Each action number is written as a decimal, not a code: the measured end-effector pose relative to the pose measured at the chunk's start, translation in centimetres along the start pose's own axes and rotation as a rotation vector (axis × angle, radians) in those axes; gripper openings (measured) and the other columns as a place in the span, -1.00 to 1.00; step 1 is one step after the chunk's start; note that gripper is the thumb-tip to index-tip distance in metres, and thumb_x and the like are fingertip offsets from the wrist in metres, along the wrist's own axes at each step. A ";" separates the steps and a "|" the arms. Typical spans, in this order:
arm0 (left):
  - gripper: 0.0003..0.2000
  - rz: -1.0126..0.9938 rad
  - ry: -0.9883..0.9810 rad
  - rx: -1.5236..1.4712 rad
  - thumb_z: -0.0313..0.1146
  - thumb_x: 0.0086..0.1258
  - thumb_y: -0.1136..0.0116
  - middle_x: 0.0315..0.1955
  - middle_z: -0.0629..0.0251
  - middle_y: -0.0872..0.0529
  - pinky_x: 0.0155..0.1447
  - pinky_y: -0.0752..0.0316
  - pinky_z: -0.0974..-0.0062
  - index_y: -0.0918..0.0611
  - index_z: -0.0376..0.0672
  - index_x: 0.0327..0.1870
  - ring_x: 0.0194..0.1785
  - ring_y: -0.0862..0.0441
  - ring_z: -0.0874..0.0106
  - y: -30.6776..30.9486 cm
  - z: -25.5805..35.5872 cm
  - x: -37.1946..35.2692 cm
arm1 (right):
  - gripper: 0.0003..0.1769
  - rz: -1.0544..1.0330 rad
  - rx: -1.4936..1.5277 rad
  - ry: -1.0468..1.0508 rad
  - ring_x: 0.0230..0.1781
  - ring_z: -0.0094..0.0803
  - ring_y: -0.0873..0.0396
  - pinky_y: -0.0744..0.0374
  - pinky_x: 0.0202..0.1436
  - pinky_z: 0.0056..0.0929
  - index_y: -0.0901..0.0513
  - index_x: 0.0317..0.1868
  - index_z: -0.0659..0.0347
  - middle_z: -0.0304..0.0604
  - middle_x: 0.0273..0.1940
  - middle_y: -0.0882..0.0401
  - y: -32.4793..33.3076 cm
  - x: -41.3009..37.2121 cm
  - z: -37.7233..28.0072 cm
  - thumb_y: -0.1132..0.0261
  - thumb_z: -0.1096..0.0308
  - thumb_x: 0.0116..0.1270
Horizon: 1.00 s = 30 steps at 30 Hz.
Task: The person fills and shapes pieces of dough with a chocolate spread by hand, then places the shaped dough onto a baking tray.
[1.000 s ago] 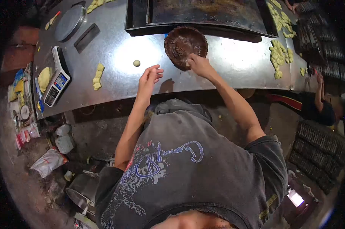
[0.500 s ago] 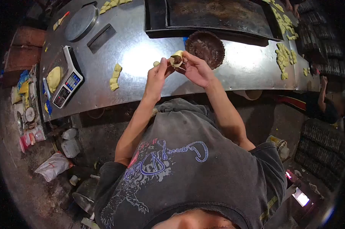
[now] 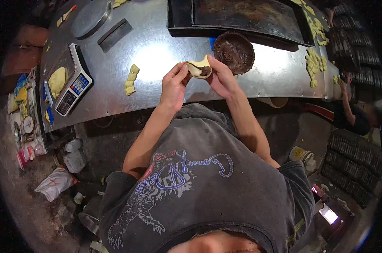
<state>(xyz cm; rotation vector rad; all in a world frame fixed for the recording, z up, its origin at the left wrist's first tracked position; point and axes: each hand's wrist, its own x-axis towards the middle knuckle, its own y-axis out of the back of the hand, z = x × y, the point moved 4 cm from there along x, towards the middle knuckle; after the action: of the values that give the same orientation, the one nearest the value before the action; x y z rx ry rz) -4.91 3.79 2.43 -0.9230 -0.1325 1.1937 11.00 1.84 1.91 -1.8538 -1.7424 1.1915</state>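
Note:
A flattened piece of pale yellow dough [image 3: 194, 68] with dark brown filling on it is stretched between my two hands above the table. My left hand [image 3: 172, 87] pinches its left edge between thumb and fingers. At the other edge, by the filling, my right hand [image 3: 223, 81] grips the dough, its thumb near the top. Just behind my right hand sits a round bowl [image 3: 251, 57] coated with dark brown filling. A short row of dough pieces [image 3: 132, 79] lies on the metal table to the left of my left hand.
A digital scale [image 3: 76, 86] carries a dough lump [image 3: 57, 82] at the left. Black baking trays [image 3: 241, 21] lie at the back. Several dough pieces [image 3: 314, 66] lie on the right of the metal table [image 3: 151, 90]. A co-worker's arm [image 3: 346, 99] reaches the table's right end.
The dough has been opened out wider between my hands, with its filling now toward the right. At the far right, the co-worker's arm has moved toward the table.

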 end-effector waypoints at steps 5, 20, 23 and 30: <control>-0.65 -0.084 -0.023 -0.070 -0.42 0.57 -0.14 0.20 0.22 -0.62 0.41 -0.42 0.45 -0.54 -0.30 0.31 0.26 -0.56 0.44 -1.9 1.5 -0.5 | -0.63 0.052 -0.140 0.102 0.10 -0.46 -0.57 -0.52 0.25 -0.40 -0.53 0.25 0.30 -0.17 0.10 -0.61 -1.0 -1.9 -2.0 -0.24 0.28 0.56; -0.67 -0.165 -0.370 0.701 -0.45 0.50 -0.27 0.03 0.31 -0.73 0.20 -0.51 0.57 -0.66 -0.18 0.25 0.07 -0.63 0.56 -3.4 2.3 -2.3 | -0.75 0.010 -0.879 0.093 -0.44 -0.67 -0.52 -0.47 -0.36 -0.67 -0.73 -0.01 0.24 -0.36 -0.41 -0.61 -2.0 -3.6 -5.0 -0.27 0.23 0.57; -0.66 -0.169 -0.494 0.817 -0.41 0.49 -0.29 -0.18 0.39 -0.74 0.05 -0.52 0.61 -0.66 -0.16 0.25 -0.08 -0.63 0.61 -3.9 2.7 -3.1 | -0.73 -0.042 -0.846 0.149 -0.33 -0.65 -0.54 -0.51 -0.27 -0.63 -0.75 0.03 0.22 -0.29 -0.29 -0.63 -2.0 -3.1 -4.8 -0.29 0.21 0.55; -0.58 0.118 -0.577 0.630 -0.28 0.54 -0.26 -0.34 0.47 -0.67 -0.08 -0.52 0.61 -0.56 -0.15 0.36 -0.27 -0.57 0.62 -3.7 2.9 -3.7 | -0.74 -0.185 -0.949 0.474 -0.16 -0.56 -0.53 -0.53 -0.08 -0.55 -0.76 0.04 0.21 -0.27 -0.16 -0.54 -5.1 -3.5 -3.4 -0.42 0.30 0.42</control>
<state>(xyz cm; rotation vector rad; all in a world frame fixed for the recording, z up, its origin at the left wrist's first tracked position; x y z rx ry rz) -5.25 2.06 8.11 -0.0235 -0.1501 1.4672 10.51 0.62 8.87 -2.0867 -2.2739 -0.2441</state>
